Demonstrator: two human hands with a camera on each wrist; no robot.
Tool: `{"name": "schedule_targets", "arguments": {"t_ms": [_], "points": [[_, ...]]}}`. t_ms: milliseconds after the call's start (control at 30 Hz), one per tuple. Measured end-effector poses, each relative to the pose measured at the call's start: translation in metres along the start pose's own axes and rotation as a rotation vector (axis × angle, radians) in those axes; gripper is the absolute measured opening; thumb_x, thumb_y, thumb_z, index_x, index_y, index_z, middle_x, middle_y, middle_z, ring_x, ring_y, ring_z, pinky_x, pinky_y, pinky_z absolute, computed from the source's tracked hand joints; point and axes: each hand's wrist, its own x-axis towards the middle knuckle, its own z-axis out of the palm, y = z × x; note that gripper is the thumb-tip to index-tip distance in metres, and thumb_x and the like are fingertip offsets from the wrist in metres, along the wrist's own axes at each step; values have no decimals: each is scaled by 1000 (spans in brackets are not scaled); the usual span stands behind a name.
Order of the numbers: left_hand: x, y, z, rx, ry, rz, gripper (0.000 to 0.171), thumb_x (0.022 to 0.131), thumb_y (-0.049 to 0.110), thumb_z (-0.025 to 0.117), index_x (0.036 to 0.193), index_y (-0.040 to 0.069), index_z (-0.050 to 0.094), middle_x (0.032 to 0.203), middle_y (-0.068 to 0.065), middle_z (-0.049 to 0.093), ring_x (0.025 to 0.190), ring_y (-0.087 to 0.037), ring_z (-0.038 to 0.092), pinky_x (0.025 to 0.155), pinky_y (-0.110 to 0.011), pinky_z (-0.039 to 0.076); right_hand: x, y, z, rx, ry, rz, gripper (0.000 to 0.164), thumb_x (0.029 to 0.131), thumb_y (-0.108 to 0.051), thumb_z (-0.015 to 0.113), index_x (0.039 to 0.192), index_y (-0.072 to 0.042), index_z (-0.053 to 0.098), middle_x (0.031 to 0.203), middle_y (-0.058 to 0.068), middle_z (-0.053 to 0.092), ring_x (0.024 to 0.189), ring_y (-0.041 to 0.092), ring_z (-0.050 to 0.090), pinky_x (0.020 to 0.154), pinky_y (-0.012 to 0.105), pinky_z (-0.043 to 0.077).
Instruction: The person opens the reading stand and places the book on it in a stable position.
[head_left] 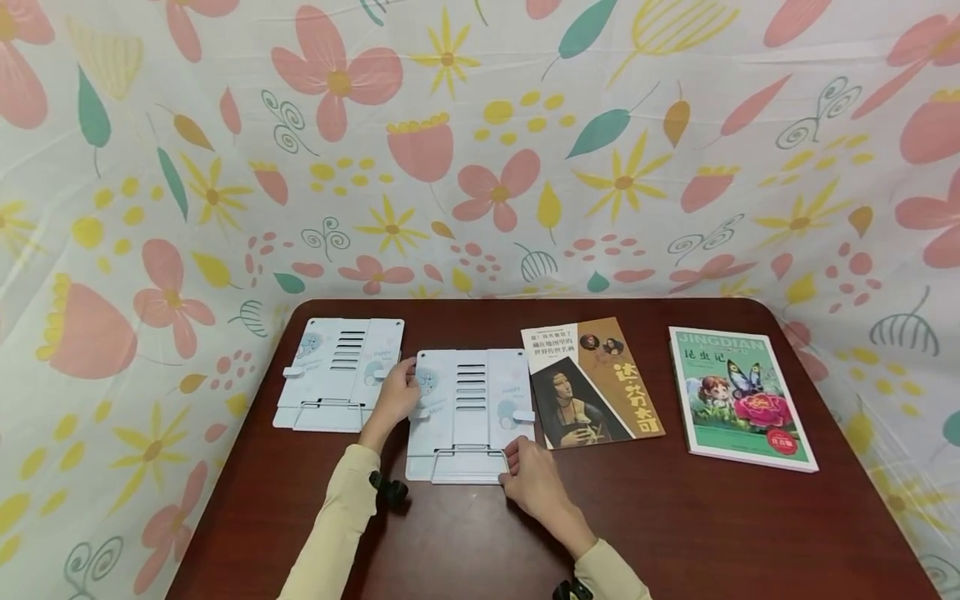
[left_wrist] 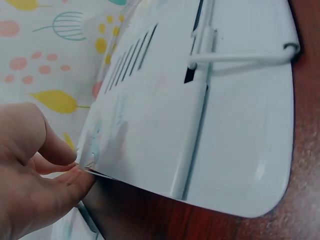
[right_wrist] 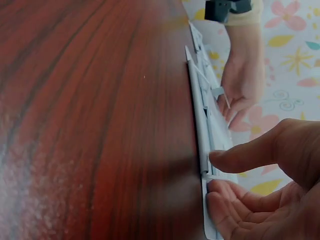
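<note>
A white folding book stand (head_left: 435,433) lies flat on the table, with slots down its middle, small side clips and a wire rest (head_left: 468,481) at its near edge. At its upper left edge, my left hand (head_left: 397,393) pinches the panel between thumb and fingers, seen close up in the left wrist view. My right hand (head_left: 537,482) is at the lower right corner, its curled thumb and fingers (right_wrist: 227,207) gripping the stand beside the end of the wire. A second, similar book stand (head_left: 318,385) lies just left of my left hand.
To the right of the stand lies a brown and white book (head_left: 637,400) with a portrait on its cover. Farther right is a green book (head_left: 701,408) with a butterfly. A flowered cloth (head_left: 480,208) hangs behind the dark red wooden table (head_left: 720,533).
</note>
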Motion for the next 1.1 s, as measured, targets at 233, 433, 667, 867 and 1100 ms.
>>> {"name": "schedule_targets", "arguments": {"t_ms": [233,433,667,867,1100], "points": [[6,-3,5,40,-20,-56,59,92,-10,38,151,-9,36,128,-25,51,112,-34,51,99,-47,46,0,3,-5,-18,-97,-20,30,69,1,87,85,-4,62,75,1,58,69,9,52,61,23,44],[8,-3,7,26,-21,-66,61,90,-11,39,151,-10,37,124,-26,52,109,-33,51,97,-47,46,2,9,-7,-12,-125,-63,27,70,1,86,80,-6,61,71,-1,57,67,7,50,60,21,43],[10,-4,8,0,-30,-92,62,90,-11,38,152,-8,35,126,-24,51,109,-32,49,97,-46,44,1,13,-8,-1,-124,-87,27,73,1,86,78,-8,61,70,-2,58,63,3,50,59,19,44],[11,-5,8,10,-33,-81,63,88,-12,37,150,-11,36,125,-25,50,108,-32,48,97,-46,44,0,15,-8,9,-109,-99,27,73,0,87,77,-9,62,68,-5,58,62,1,51,58,18,45],[10,-7,10,-4,-25,-75,63,88,-12,36,151,-10,36,128,-25,49,109,-32,47,96,-44,43,-1,18,-8,14,-90,-109,26,73,-2,88,76,-11,63,67,-7,58,60,-1,51,56,17,45]]}}
